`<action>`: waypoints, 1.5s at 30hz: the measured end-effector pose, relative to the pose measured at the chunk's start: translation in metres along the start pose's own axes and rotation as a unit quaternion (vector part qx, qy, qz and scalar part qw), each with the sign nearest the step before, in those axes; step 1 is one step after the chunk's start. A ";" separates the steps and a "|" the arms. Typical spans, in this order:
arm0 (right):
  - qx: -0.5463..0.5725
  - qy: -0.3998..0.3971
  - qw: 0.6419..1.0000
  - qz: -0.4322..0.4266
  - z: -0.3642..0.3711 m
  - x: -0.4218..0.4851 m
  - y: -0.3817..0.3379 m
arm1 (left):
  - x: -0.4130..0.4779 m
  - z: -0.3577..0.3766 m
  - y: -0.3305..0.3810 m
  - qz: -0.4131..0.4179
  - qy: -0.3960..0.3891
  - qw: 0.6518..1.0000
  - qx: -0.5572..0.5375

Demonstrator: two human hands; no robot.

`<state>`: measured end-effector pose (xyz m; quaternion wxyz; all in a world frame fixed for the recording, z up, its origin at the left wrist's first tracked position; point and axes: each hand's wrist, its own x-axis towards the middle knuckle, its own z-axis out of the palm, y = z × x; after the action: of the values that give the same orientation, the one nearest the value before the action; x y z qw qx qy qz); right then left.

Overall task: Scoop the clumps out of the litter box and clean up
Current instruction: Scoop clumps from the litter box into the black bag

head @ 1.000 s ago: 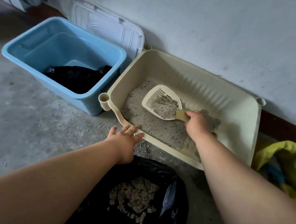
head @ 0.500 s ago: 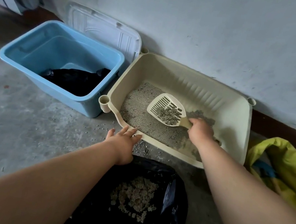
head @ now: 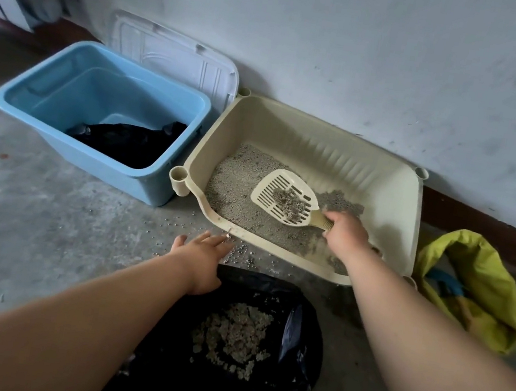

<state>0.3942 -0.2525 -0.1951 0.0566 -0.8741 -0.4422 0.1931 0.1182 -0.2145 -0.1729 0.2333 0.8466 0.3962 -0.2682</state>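
A cream litter box (head: 397, 183) stands against the wall, with grey litter (head: 234, 188) spread over its floor. My right hand (head: 346, 234) grips the handle of a cream slotted scoop (head: 271, 190), held above the litter with a few grey clumps (head: 289, 200) on it. My left hand (head: 203, 257) lies flat with fingers straight, just in front of the box's near rim and at the edge of a black trash bag (head: 301, 337). The bag lies open on the floor and holds a pile of pale clumps (head: 234, 333).
A blue plastic tub (head: 50, 88) with a black bag inside stands left of the box, its white lid (head: 171, 53) leaning on the wall. A yellow-green bag (head: 479, 281) lies to the right. Loose litter grains (head: 174, 224) are scattered on the concrete floor.
The loose litter has sifted through the scoop, leaving only clumps on it. The scoop has shifted slightly right with my right hand. My left hand stays in front of the box.
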 end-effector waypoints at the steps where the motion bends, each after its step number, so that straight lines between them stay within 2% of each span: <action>1: -0.005 0.008 1.000 -0.002 -0.001 -0.001 0.000 | -0.001 0.001 0.000 0.000 -0.001 1.000 0.000; 7: 0.011 0.014 1.000 -0.006 -0.010 -0.012 -0.007 | -0.007 0.004 -0.005 -0.007 -0.015 1.000 -0.017; 14: 0.020 0.038 0.995 -0.088 -0.031 -0.052 -0.012 | -0.017 0.014 -0.022 -0.048 -0.022 0.999 -0.001; 18: 0.016 0.031 0.990 -0.133 -0.031 -0.085 -0.005 | -0.015 0.020 -0.033 -0.097 0.045 0.992 -0.067; 20: -0.014 0.061 0.977 -0.203 -0.022 -0.097 0.000 | -0.013 0.023 -0.038 -0.108 0.066 0.984 -0.126; 23: -0.063 0.134 0.934 -0.325 -0.006 -0.110 0.008 | -0.012 0.026 -0.041 -0.096 0.088 0.977 -0.167; 26: -0.112 0.181 0.900 -0.379 0.002 -0.118 0.008 | -0.015 0.025 -0.039 -0.086 0.102 0.974 -0.183; 30: -0.136 0.198 0.899 -0.367 0.005 -0.121 0.007 | -0.019 0.023 -0.034 -0.080 0.109 0.973 -0.190; 33: -0.126 0.169 0.911 -0.354 0.005 -0.117 0.006 | -0.020 0.020 -0.032 -0.079 0.115 0.969 -0.204; 36: -0.093 0.112 0.943 -0.298 0.001 -0.110 0.003 | -0.021 0.017 -0.032 -0.081 0.122 0.966 -0.215; 39: -0.097 0.046 0.957 -0.271 -0.007 -0.106 -0.003 | -0.021 0.015 -0.032 -0.073 0.124 0.965 -0.222; 43: -0.058 0.012 0.981 -0.184 -0.028 -0.094 -0.011 | -0.016 0.013 -0.030 -0.024 0.139 0.964 -0.223; 45: -0.053 0.030 0.988 -0.142 -0.040 -0.083 -0.013 | -0.012 0.011 -0.025 -0.004 0.155 0.968 -0.199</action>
<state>0.3555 -0.3078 -0.1309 0.0505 -0.8098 -0.5691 0.1336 0.0891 -0.2130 -0.1778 0.3316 0.8127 0.4765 -0.0508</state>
